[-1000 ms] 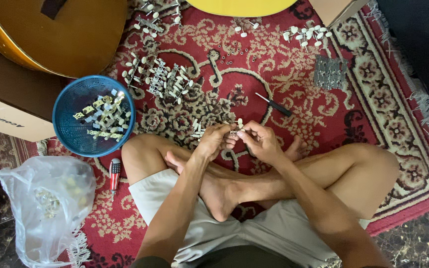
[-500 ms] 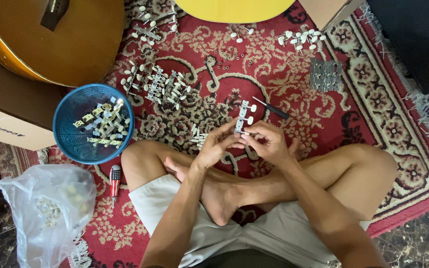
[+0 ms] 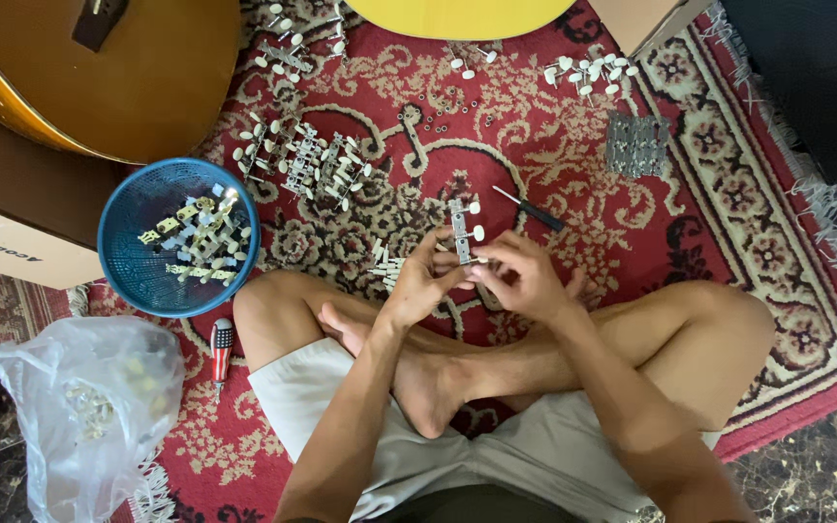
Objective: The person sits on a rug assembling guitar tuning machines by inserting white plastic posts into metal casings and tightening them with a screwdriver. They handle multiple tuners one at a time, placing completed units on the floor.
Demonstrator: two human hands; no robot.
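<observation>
Spread beneath crossed legs, a red patterned rug [image 3: 748,242] carries a brown acoustic guitar [image 3: 138,87], a blue basket [image 3: 138,281] of parts, and loose tuners. Both hands, left [image 3: 418,286] and right [image 3: 525,281], pinch one guitar tuner strip [image 3: 460,230], upright above the shins.

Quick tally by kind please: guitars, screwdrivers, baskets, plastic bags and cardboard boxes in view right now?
Guitars: 2, brown guitar, yellow guitar
Screwdrivers: 2, black screwdriver, red screwdriver
Baskets: 1, blue basket
Plastic bags: 1, plastic bag
Cardboard boxes: 2, left box, top box
Total: 8
</observation>
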